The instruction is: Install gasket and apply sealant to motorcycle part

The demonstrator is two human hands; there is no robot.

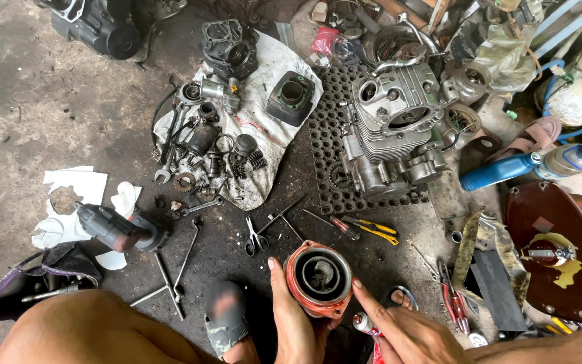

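Observation:
My left hand (294,318) grips a round orange-rimmed metal engine part (318,277) from its left side, holding it up at the bottom centre. My right hand (409,329) rests its fingers against the part's lower right edge. Under the right hand lies a small red and white tube (365,324). The part is hollow, with grey metal rings inside.
A grey engine block (393,131) sits on a black rubber mat (326,145). A white cloth (257,125) carries several small engine parts. Scissors (256,237), yellow-handled pliers (372,228), a cross wrench (172,280), a power tool (117,229) and a blue bottle (500,170) lie around on the concrete floor.

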